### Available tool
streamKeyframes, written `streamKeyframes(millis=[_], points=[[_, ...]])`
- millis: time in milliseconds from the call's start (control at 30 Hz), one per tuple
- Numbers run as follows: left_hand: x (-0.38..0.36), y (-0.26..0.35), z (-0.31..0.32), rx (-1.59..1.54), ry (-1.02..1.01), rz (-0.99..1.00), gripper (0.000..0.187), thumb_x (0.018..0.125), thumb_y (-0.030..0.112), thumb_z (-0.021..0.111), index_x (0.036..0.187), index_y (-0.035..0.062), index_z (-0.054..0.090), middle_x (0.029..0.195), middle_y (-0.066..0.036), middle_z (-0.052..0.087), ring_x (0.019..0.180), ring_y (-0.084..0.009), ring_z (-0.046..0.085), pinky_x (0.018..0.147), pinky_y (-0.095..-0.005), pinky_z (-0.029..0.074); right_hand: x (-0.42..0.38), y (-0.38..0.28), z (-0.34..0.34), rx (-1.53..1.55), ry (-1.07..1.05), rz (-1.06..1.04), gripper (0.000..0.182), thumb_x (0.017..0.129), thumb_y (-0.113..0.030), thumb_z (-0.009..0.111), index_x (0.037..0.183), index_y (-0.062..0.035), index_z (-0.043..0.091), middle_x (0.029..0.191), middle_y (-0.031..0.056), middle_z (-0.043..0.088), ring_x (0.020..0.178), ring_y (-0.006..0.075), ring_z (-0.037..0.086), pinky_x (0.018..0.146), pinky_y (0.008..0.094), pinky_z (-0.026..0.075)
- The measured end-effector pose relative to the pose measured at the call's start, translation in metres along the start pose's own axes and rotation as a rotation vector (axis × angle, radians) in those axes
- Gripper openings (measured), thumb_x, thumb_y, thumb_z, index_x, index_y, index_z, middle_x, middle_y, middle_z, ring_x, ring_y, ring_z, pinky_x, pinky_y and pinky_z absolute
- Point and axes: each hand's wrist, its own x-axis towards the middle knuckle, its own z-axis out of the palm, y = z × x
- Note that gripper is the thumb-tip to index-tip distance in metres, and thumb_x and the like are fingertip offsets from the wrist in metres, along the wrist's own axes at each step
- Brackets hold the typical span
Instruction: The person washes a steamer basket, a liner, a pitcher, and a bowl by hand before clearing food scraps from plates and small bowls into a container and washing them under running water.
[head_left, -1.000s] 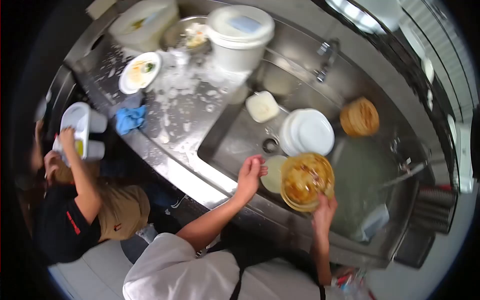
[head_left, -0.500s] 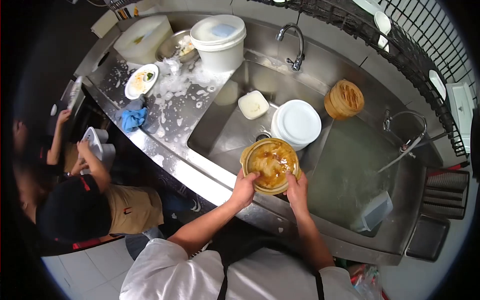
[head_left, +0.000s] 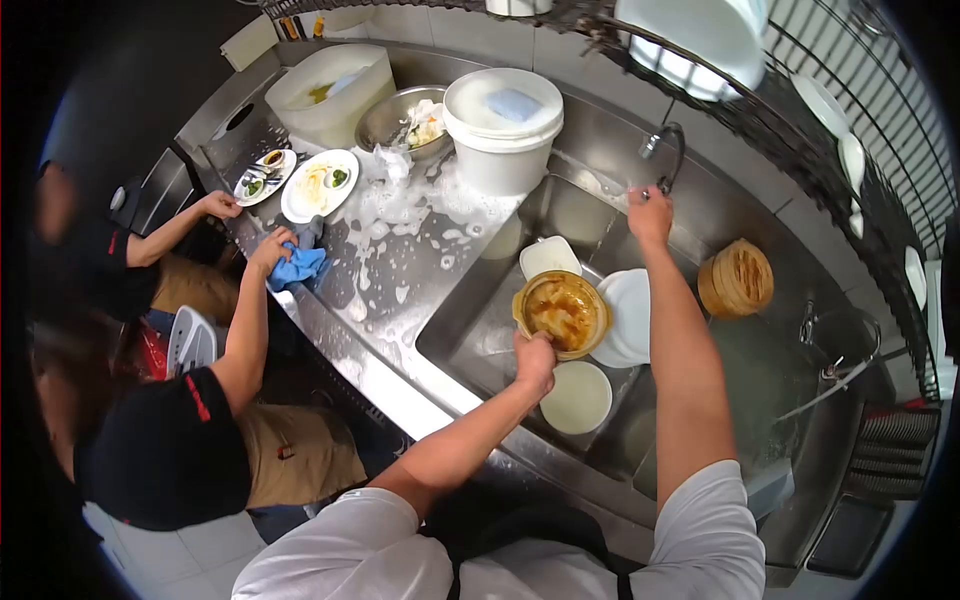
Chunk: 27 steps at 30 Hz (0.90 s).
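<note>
My left hand grips the near rim of a brown clay pot, its inside smeared with brown sauce, over the left sink basin. My right hand is stretched out to the back of the sink, with its fingers closed at the handle of the tap. Around the pot are a small square white container, white plates partly hidden by the pot and my right arm, and a round white dish.
Left counter: a soapy white bucket, a steel bowl of scraps, a plastic tub, and dirty plates. A co-worker's hand is on a blue cloth. Bamboo steamer stands right; a wire rack hangs above.
My right hand has left the pot and reached up to the tap; my left hand alone holds the pot. A second dirty plate now lies at the left, and a co-worker's hand has reached the blue cloth.
</note>
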Motion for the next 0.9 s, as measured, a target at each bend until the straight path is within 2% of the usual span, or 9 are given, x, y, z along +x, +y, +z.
streamKeyframes(millis=[67,200,333,400,467,567,667,767,900], points=[[0.035,-0.006,0.002,-0.029,-0.032,0.021,0.041,0.079,-0.001,0.046,0.120,0.0006,0.039,0.110,-0.016,0.052,0.094,-0.0253,0.058,0.071,-0.0355,0.053,0.019,0.015,0.011,0.201,-0.026,0.159,0.050,0.091,-0.038,0.059,0.126,-0.0042,0.048,0.116,0.0322,0.056,0.100,0.0462,0.060,0.091,0.0500,0.047],[0.087,-0.010,0.008,-0.029,-0.046,-0.082,0.047,0.080,0.002,0.045,0.126,0.0060,0.034,0.113,-0.017,0.050,0.092,-0.0289,0.060,0.061,-0.0392,0.057,0.009,0.071,0.033,1.538,0.053,0.786,0.041,0.101,-0.039,0.038,0.118,-0.0017,0.037,0.100,0.0212,0.060,0.093,0.0396,0.064,0.078,0.0507,0.056],[0.123,-0.004,0.024,-0.081,-0.093,-0.109,0.048,0.079,0.000,0.044,0.126,0.0037,0.033,0.112,-0.019,0.051,0.099,-0.0311,0.060,0.068,-0.0437,0.059,-0.089,0.030,0.024,1.211,0.080,0.720,0.015,0.099,-0.019,0.043,0.095,-0.0056,0.047,0.082,0.0108,0.058,0.073,0.0243,0.060,0.065,0.0359,0.052],[0.129,-0.004,0.025,-0.031,-0.031,-0.144,0.047,0.079,-0.001,0.044,0.124,0.0026,0.035,0.112,-0.019,0.052,0.099,-0.0314,0.060,0.070,-0.0432,0.058,-0.137,0.055,0.048,0.976,-0.116,0.421,0.015,0.095,-0.018,0.047,0.088,-0.0069,0.054,0.084,0.0096,0.060,0.074,0.0222,0.061,0.067,0.0314,0.050],[0.135,-0.008,0.019,0.092,-0.002,-0.140,0.046,0.079,-0.001,0.045,0.124,0.0016,0.037,0.113,-0.019,0.053,0.098,-0.0314,0.060,0.071,-0.0427,0.056,-0.177,0.050,0.059,0.568,-0.285,0.157,0.014,0.091,-0.011,0.050,0.087,-0.0024,0.060,0.089,0.0100,0.062,0.077,0.0228,0.061,0.071,0.0325,0.049],[0.129,-0.011,-0.004,0.392,-0.037,-0.128,0.048,0.078,0.001,0.046,0.125,0.0002,0.039,0.114,-0.020,0.054,0.097,-0.0307,0.060,0.072,-0.0425,0.052,-0.192,0.059,0.086,-0.016,-0.433,0.130,0.017,0.086,-0.007,0.051,0.096,0.0046,0.058,0.091,0.0179,0.064,0.081,0.0279,0.061,0.077,0.0361,0.048],[0.096,0.020,0.004,0.736,-0.051,-0.130,0.046,0.077,0.003,0.048,0.123,-0.0007,0.047,0.105,-0.020,0.060,0.082,-0.0276,0.062,0.058,-0.0423,0.048,-0.184,0.066,0.119,0.105,-0.382,0.130,0.023,0.082,-0.005,0.051,0.102,0.0031,0.059,0.093,0.0246,0.064,0.090,0.0358,0.062,0.081,0.0407,0.046],[0.146,0.014,-0.029,0.581,-0.250,-0.232,0.042,0.076,0.001,0.049,0.118,-0.0008,0.051,0.092,-0.018,0.063,0.067,-0.0259,0.061,0.048,-0.0405,0.045,-0.182,0.066,0.113,0.198,-1.153,0.048,0.023,0.081,-0.007,0.053,0.102,-0.0013,0.062,0.096,0.0213,0.066,0.098,0.0353,0.062,0.083,0.0397,0.047],[0.125,0.048,-0.014,0.534,-0.190,-0.343,0.041,0.075,0.001,0.051,0.116,-0.0014,0.053,0.084,-0.015,0.062,0.058,-0.0245,0.060,0.042,-0.0385,0.043,-0.185,0.048,0.122,-0.016,-0.599,0.117,0.013,0.083,-0.011,0.056,0.091,-0.0028,0.064,0.095,0.0238,0.065,0.095,0.0374,0.061,0.081,0.0418,0.047]])
